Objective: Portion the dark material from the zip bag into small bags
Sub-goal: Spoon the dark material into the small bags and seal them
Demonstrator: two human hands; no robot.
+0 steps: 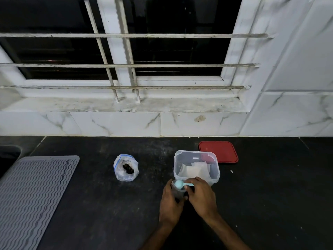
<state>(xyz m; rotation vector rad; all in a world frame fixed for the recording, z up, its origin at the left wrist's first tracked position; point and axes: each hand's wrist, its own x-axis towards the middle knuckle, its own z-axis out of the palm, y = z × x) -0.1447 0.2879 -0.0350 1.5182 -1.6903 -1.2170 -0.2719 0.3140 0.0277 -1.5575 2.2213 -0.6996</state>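
Both hands meet low on the dark bench, just in front of a clear tub. The left hand curls its fingers and thumb round a small bag of clear plastic and holds it upright with the mouth facing up. The right hand pinches the handle of a pale teal scoop. The scoop's round bowl sits right at the small bag's mouth. Whether anything lies in the scoop cannot be told.

The zip bag stands well to the left of the hands, apart from them, with its top open and rolled down. The dark material shows as a clump inside it.

The tub stands open, with a few flat spare bags lying on its floor. A red lid lies flat behind the tub to the right, near the wall; the tub's far corner overlaps it in this view.

A grey ribbed mat covers the left end of the bench. Behind the bench rises a marble-tiled wall with a barred window above a stained sill.
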